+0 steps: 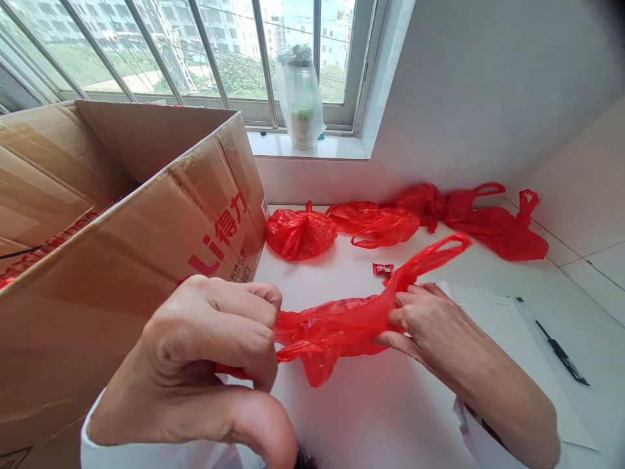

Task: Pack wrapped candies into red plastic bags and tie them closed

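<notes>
A thin red plastic bag (336,329) is stretched between my two hands above the white table. My left hand (215,345), large in the foreground, is closed with its curled fingers gripping the bag's left end. On the other side my right hand (422,322) pinches the bag's right part, and a handle loop sticks up beyond its fingers. What lies inside the bag, if anything, cannot be made out. Just behind the bag, a small red wrapped candy (383,269) lies on the table.
An open cardboard box (219,189) stands at the left. Along the wall lie a knotted red bag (300,233) and several other red bags (375,221). Paper (512,339) and a black pen (561,353) are at the right. A bagged jar (301,104) stands on the windowsill.
</notes>
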The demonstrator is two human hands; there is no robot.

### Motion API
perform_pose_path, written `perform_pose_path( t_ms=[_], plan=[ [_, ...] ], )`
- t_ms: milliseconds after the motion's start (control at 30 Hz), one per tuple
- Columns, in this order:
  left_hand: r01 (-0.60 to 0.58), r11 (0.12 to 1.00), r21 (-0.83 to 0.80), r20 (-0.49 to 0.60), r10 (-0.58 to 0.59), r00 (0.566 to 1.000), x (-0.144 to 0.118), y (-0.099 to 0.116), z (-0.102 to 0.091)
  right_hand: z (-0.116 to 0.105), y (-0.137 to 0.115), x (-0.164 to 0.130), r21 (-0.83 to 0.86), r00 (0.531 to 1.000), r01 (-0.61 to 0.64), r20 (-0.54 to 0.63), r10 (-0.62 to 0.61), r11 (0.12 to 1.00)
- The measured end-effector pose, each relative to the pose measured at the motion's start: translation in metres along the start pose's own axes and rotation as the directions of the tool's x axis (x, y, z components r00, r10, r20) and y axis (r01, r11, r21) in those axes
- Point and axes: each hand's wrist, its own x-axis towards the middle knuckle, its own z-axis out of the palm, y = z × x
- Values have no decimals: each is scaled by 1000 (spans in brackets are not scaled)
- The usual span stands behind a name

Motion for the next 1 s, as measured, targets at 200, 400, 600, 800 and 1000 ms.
perform_pose_path(
  t_ms=[200, 400, 600, 800, 1000],
  plan=[
    [231, 932, 279, -224, -170, 960, 18, 0, 4, -32, -38, -15, 275, 956, 157, 199, -216, 949],
    [115, 902, 417, -104, -78, 991, 24, 8, 18, -22, -58, 1, 60, 938, 307, -188, -291, 950],
    [119, 851, 511, -3, -136, 991, 16, 23, 23, 0, -50, 7, -135, 960, 185, -184, -209, 973],
    [-15, 775, 632, -23, 38, 999, 8, 67, 57, 14, -36, 19, -148, 966, 146, -192, -174, 978],
    [-34, 776, 630, 186, -109, 976, 19, 65, 102, -4, -27, 28, -75, 982, 132, -124, -140, 988]
  ],
)
